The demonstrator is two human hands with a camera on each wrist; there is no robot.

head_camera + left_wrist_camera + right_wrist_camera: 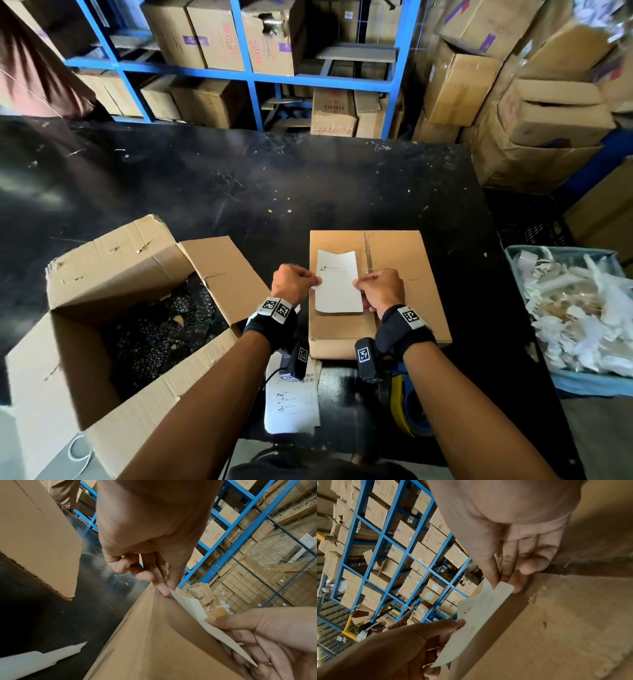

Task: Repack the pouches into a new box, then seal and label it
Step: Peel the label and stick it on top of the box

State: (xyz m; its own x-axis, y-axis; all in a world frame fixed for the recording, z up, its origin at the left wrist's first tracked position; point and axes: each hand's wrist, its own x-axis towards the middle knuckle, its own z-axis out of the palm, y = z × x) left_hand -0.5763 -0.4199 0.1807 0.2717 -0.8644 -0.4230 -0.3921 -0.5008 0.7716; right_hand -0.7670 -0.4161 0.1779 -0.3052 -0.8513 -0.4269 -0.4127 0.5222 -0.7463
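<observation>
A closed brown box (394, 260) with a taped centre seam sits on the black table (239, 192). Just above its left half I hold a white label (337, 284), printed at its far end. My left hand (296, 282) pinches the label's left edge. My right hand (378, 287) pinches its right edge. In the left wrist view the left hand (159, 584) grips the label (193, 608) at a corner over the box (154, 642). In the right wrist view the right hand (508, 580) nips the label (476, 620) over the cardboard (565, 622).
A large open box (113, 308) with dark pouches (161, 332) inside stands at the left. Another printed label sheet (291, 404) and a yellow-blue tape dispenser (407, 407) lie at the near edge. A blue bin of paper scraps (582, 315) is at right. Shelves of cartons stand behind.
</observation>
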